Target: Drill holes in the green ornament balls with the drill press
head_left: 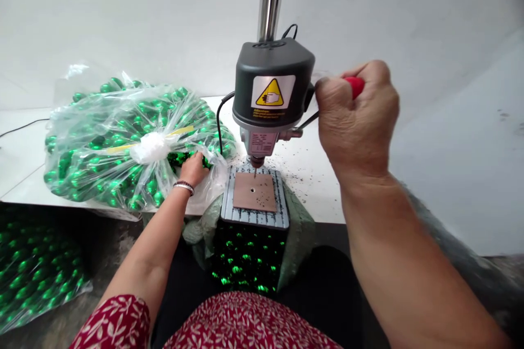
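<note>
My right hand (pixel 360 120) is wrapped round the red-tipped lever (pixel 355 87) of a small dark drill press (pixel 272 82). My left hand (pixel 195 169) reaches into the torn opening of a clear plastic bag (pixel 151 147) full of shiny green balls (pixel 118 174); its fingertips are among the balls, partly hidden. Below the chuck, a brown square plate (pixel 254 202) with a small hole lies on the grooved metal base (pixel 256 219). The thin drill bit (pixel 255 173) stands above the plate's back part.
Dark shavings (pixel 303 174) are scattered on the white table (pixel 323 196). Under the base, an open green sack (pixel 301 223) holds more green balls. Another bag of green balls (pixel 36 267) lies low at the left.
</note>
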Tool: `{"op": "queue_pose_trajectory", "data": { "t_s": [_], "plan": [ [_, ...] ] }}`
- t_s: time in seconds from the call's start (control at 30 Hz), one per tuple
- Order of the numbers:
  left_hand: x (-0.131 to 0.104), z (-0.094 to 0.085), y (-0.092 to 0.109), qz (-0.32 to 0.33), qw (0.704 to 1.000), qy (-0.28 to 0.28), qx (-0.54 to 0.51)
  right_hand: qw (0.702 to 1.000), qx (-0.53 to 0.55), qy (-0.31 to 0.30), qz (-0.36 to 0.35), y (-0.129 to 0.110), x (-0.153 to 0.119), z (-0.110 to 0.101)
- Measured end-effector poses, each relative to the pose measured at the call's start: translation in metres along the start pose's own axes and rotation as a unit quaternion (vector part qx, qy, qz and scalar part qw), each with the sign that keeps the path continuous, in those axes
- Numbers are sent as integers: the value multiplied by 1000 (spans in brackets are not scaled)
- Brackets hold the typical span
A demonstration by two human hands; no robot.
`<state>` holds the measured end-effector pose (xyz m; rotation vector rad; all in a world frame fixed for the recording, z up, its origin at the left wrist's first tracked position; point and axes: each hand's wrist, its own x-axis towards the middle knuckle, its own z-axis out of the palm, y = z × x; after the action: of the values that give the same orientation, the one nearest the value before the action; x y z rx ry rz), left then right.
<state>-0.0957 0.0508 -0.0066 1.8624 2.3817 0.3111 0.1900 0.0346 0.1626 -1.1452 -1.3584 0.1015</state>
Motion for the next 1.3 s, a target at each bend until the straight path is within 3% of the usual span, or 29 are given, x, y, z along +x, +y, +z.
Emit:
{"op": "queue_pose_trajectory", "data": {
  "t_s": [0.17, 0.37, 0.5, 0.7, 0.77, 0.83, 0.9, 1.0, 1.03, 1.1, 1.2, 1.3],
  "plan": [
    [-8, 5, -7, -11, 993, 51, -108, 1000, 0, -6, -1, 0, 0, 1],
    [-7, 0, -3, -60, 987, 79, -127, 1000, -12, -4, 6, 0, -1, 1],
    [-10, -7, -6, -46, 997, 16, -65, 1000, 6, 0, 1, -3, -1, 1],
    [-27, -19, -9, -48, 996, -73, -18, 998, 0, -17, 64, -14, -1, -2],
    [-38, -25, -6, -49, 996, -67, -39, 999, 15, -19, 43, -9, -1, -2],
    [-51, -31, -2, -49, 990, -27, -130, 999, 39, -21, 4, -1, -2, -1],
    [-65, -35, 4, -27, 950, -11, -312, 998, 49, -26, -15, 6, -2, 0],
    [-85, -29, 18, 15, 804, -105, -585, 998, 28, -49, 6, 9, -1, 0],
    [-89, -25, 23, 17, 760, -139, -634, 998, 21, -56, 12, 9, -1, -1],
    [-95, -13, 34, -1, 716, -169, -677, 998, 26, -59, 10, 8, -1, -1],
    [-93, 4, 47, -23, 729, -149, -667, 997, 58, -47, -12, 7, -1, -1],
    [-85, 15, 55, 13, 799, -100, -593, 997, 59, -51, 4, 4, -2, -2]
  ]
}}
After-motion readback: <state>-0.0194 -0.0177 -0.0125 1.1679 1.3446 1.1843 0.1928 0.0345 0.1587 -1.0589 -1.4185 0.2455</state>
